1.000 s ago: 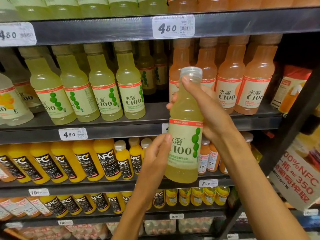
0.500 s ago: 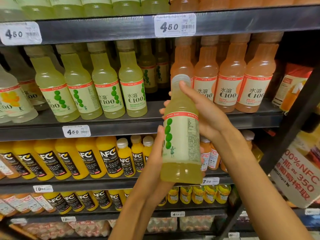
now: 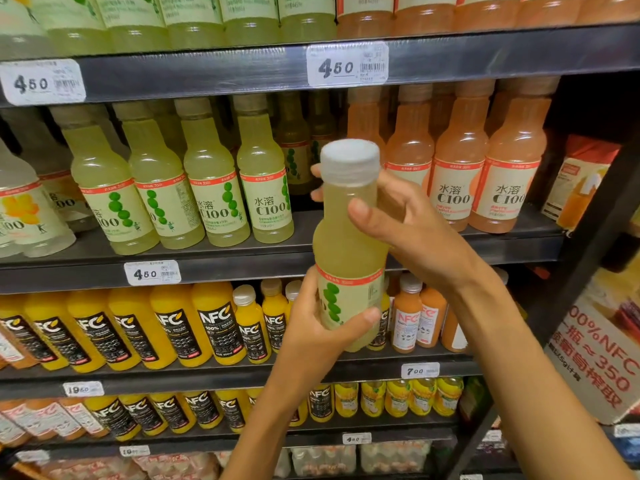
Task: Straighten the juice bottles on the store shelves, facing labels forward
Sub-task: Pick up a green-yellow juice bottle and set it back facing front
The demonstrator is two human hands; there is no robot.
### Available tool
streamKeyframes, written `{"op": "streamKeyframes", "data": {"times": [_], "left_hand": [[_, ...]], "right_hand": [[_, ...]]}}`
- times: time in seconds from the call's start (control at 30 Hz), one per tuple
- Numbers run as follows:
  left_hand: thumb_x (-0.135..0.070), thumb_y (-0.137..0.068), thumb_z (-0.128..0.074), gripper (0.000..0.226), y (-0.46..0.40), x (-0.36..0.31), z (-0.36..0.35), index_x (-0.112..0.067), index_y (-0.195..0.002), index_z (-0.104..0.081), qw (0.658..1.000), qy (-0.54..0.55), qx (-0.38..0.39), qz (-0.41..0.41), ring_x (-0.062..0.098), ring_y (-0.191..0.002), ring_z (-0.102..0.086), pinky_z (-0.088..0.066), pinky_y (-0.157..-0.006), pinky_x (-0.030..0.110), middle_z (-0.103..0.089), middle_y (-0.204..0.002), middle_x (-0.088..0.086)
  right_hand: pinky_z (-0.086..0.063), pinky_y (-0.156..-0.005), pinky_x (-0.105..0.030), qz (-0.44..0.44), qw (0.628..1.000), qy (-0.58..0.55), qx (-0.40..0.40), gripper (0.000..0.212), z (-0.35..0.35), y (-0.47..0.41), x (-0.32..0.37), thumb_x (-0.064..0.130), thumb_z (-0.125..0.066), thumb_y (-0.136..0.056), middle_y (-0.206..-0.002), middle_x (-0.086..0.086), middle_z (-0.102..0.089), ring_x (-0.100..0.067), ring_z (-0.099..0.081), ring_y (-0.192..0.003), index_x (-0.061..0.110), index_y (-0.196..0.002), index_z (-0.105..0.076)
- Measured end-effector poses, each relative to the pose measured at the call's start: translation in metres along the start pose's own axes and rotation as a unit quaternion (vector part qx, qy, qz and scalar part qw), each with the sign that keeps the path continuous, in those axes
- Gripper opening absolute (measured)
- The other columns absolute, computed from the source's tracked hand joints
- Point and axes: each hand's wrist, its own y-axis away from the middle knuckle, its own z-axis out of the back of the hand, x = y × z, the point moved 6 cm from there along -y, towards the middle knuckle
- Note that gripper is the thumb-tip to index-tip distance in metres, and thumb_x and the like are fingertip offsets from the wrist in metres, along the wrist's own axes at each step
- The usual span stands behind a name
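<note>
Shelf behind both hands: green bottles to their left, orange bottles to their right. Held bottle upright in front of the shelf. Right hand grips its neck; left hand wraps its label, which is turned leftward.
</note>
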Motion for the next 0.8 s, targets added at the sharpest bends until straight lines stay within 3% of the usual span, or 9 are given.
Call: {"op": "streamKeyframes", "data": {"times": [0.1, 0.23, 0.33, 0.47, 0.63, 0.8], "left_hand": [[-0.026, -0.066, -0.076, 0.056, -0.003, -0.004, 0.004, -0.031, -0.115, -0.05, 0.998, -0.032, -0.025, -0.041, 0.005, -0.097, -0.066, -0.051, -0.076, 0.014, -0.069, -0.106, -0.015], [-0.029, -0.062, -0.079, 0.061, -0.006, -0.008, 0.003, -0.028, -0.116, -0.05, 0.994, -0.043, -0.073, -0.072, 0.007, -0.094, -0.067, -0.051, -0.074, 0.014, -0.069, -0.104, -0.01], [-0.033, -0.062, -0.079, 0.061, -0.01, -0.007, 0.006, -0.029, -0.116, -0.05, 0.991, -0.054, -0.099, -0.067, 0.009, -0.094, -0.067, -0.052, -0.073, 0.016, -0.068, -0.102, -0.007], [-0.042, -0.057, -0.079, 0.059, -0.017, 0.002, 0.01, -0.03, -0.108, -0.052, 0.989, -0.066, -0.13, -0.027, 0.008, -0.09, -0.068, -0.054, -0.071, 0.018, -0.069, -0.096, -0.006], [-0.062, -0.053, -0.068, 0.081, -0.029, 0.012, 0.013, -0.026, -0.122, -0.047, 0.981, -0.116, -0.149, 0.038, 0.019, -0.108, -0.059, -0.049, -0.094, 0.044, -0.06, -0.116, 0.004], [-0.017, -0.076, -0.078, 0.069, -0.038, 0.009, 0.028, -0.028, -0.133, -0.041, 0.98, -0.119, -0.161, 0.011, 0.013, -0.118, -0.053, -0.047, -0.1, 0.037, -0.054, -0.13, 0.0]], "right_hand": [[-0.05, -0.086, -0.028, 0.01, 0.998, -0.048, 0.026, 0.064, -0.006, 0.004, 0.006, 0.037, -0.064, -0.08, -0.115, -0.002, -0.064, -0.016, -0.063, -0.107, 0.003, -0.132, -0.046], [-0.05, -0.093, -0.036, 0.006, 0.997, -0.072, -0.006, 0.05, -0.005, 0.001, 0.003, 0.018, -0.066, -0.084, -0.121, -0.011, -0.061, -0.024, -0.059, -0.114, 0.009, -0.129, -0.045], [-0.051, -0.09, -0.029, -0.013, 0.998, -0.055, -0.039, 0.047, -0.004, -0.003, -0.004, 0.012, -0.057, -0.085, -0.123, -0.007, -0.061, -0.016, -0.06, -0.113, 0.017, -0.129, -0.043], [-0.053, -0.082, -0.02, -0.036, 0.993, 0.022, -0.114, 0.043, 0.003, -0.01, -0.014, 0.011, -0.071, -0.08, -0.11, 0.004, -0.066, -0.007, -0.065, -0.101, 0.025, -0.116, -0.054], [-0.054, -0.071, -0.023, -0.082, 0.973, -0.06, -0.207, 0.032, 0.016, -0.028, -0.04, 0.007, -0.066, -0.086, -0.096, -0.003, -0.072, -0.012, -0.069, -0.083, 0.007, -0.118, -0.061], [-0.054, -0.084, -0.028, -0.053, 0.974, -0.052, -0.215, 0.04, 0.025, -0.046, -0.042, 0.008, -0.062, -0.088, -0.113, -0.008, -0.068, -0.018, -0.067, -0.1, 0.006, -0.127, -0.054]]}}
